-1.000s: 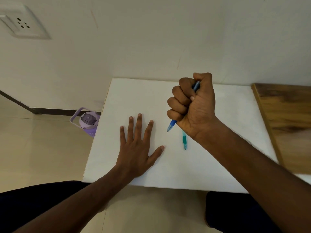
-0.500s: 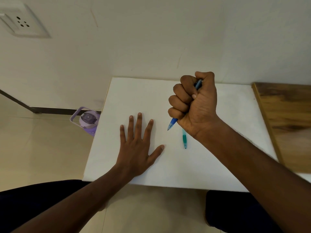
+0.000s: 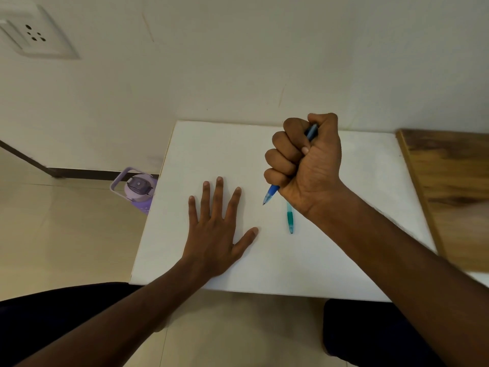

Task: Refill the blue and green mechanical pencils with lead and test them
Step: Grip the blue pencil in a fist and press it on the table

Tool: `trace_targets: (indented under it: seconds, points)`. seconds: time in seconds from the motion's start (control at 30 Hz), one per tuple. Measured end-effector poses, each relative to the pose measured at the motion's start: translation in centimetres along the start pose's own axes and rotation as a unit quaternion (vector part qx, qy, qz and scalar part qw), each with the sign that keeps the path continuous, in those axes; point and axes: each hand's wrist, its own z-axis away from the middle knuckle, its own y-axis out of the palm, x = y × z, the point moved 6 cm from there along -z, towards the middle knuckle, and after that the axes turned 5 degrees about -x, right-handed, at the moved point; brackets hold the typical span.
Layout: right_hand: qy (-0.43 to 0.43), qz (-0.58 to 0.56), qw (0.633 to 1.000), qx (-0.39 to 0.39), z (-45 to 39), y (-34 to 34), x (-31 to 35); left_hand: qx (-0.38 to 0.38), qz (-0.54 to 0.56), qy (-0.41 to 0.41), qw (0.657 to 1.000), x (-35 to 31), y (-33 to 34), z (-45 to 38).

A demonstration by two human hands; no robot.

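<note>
Wall [image 3: 238, 62], pale and cream-coloured, fills the upper half of the view, with a white socket plate [image 3: 37, 35] high at the left. Floor tiles [image 3: 53, 234] in beige spread below it on the left, edged by a dark skirting strip where they meet the wall. A white tabletop [image 3: 211, 154] stands with its far edge against the wall; a wooden surface [image 3: 449, 181] adjoins its right edge. On the floor just beside the tabletop's left edge sits a lilac bottle [image 3: 139, 189] with a carry handle. The left hand [image 3: 217, 234] lies flat, palm down and fingers spread, near the middle of the tabletop toward the near edge. The right hand [image 3: 307, 162] is closed in a fist around the blue pencil [image 3: 271, 194], thumb at the top end, the tip slanting down toward the tabletop. The green pencil [image 3: 290, 218] lies on the tabletop, partly hidden under the right wrist, tip pointing to the near edge.
</note>
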Motion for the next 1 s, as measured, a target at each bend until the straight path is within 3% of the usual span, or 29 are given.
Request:
trace_targets:
  seconds: [0.37, 1.0]
  points:
    - [0.027, 0.011, 0.999, 0.018, 0.03, 0.3, -0.68, -0.017, 0.003, 0.002, 1.0, 0.17, 0.29, 0.0]
    - [0.0, 0.016, 1.0, -0.02, -0.06, -0.11, -0.1, -0.009, 0.0, 0.001, 1.0, 0.12, 0.18, 0.0]
